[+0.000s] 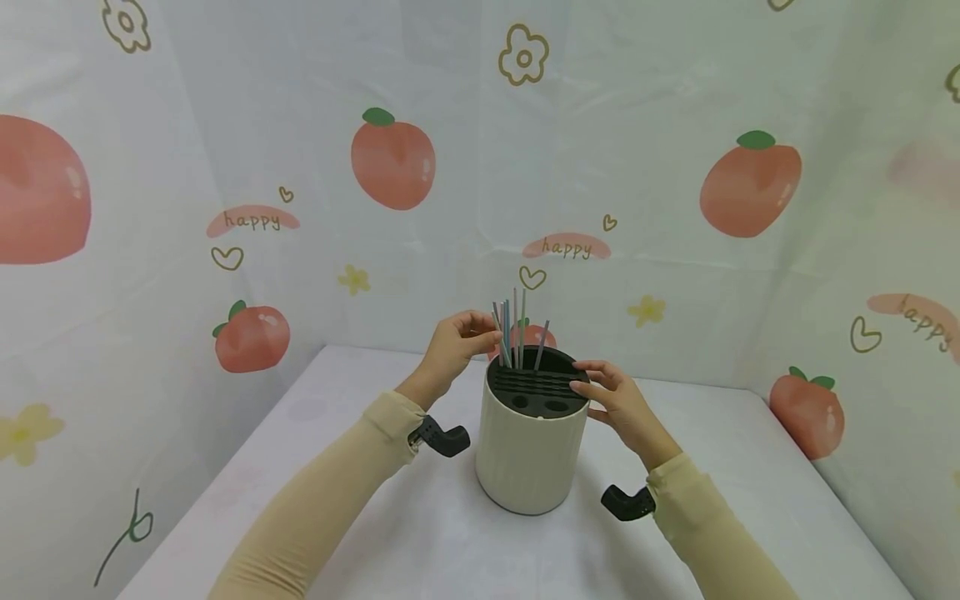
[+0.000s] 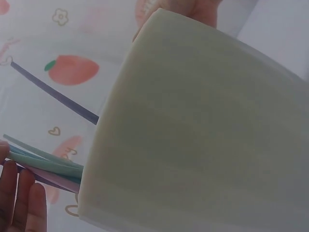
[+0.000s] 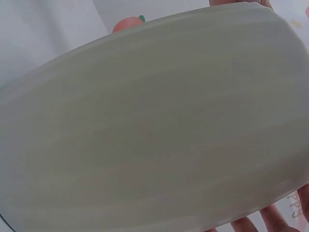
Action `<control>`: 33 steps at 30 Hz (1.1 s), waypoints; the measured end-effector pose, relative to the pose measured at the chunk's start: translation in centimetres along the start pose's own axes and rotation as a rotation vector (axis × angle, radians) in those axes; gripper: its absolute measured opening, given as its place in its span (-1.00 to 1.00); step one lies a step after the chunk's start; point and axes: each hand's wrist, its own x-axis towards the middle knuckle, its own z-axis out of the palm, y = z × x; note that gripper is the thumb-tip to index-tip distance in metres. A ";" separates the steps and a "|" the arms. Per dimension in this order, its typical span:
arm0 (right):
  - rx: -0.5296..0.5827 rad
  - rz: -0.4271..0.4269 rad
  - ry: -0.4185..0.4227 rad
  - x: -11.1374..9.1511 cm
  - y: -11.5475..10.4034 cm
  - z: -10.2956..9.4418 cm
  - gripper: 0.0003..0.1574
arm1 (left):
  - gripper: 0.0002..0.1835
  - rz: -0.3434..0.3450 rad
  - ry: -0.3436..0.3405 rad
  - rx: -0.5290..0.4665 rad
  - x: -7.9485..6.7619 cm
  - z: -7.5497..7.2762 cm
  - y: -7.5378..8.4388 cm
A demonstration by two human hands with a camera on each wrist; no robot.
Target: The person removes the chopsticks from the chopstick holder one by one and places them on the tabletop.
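A cream, round knife holder (image 1: 531, 462) with a black slotted insert (image 1: 536, 383) stands upright on the table. Several thin drinking straws (image 1: 522, 329), in blue, green, pink and purple, rise from its back left part. One purple straw (image 2: 53, 92) leans apart from the bunch. At the left of the holder, my left hand (image 1: 461, 342) pinches the bunched straws between thumb and fingers. My right hand (image 1: 615, 400) grips the holder's right rim, some fingertips over the top and others along the outer wall. Fingers (image 3: 273, 220) show past the wall in the right wrist view.
The table (image 1: 420, 533) has a pale cover. Behind and beside it hangs a white curtain (image 1: 450, 242) printed with peaches, flowers and hearts. Each wrist wears a black camera mount, the left (image 1: 446, 437) and right (image 1: 628, 503) ones beside the holder.
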 end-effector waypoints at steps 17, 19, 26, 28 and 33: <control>0.001 0.009 -0.002 0.3 -0.1 0.1 -0.36 | -0.89 0.164 0.050 -0.067 1.3 -1.2 4.9; 0.001 0.008 -0.001 0.3 0.0 0.1 -0.36 | -0.91 0.219 0.081 -0.099 1.6 -1.7 6.3; 0.004 0.005 0.001 0.2 0.0 0.1 -0.35 | -0.86 0.381 0.276 -0.282 2.9 -4.8 11.6; 0.008 0.009 0.002 0.1 0.0 0.0 -0.35 | -0.87 0.381 0.334 -0.298 3.0 -6.1 12.6; 0.015 0.016 0.001 -0.1 0.0 -0.2 -0.35 | -0.90 0.268 0.390 -0.229 2.9 -8.5 11.4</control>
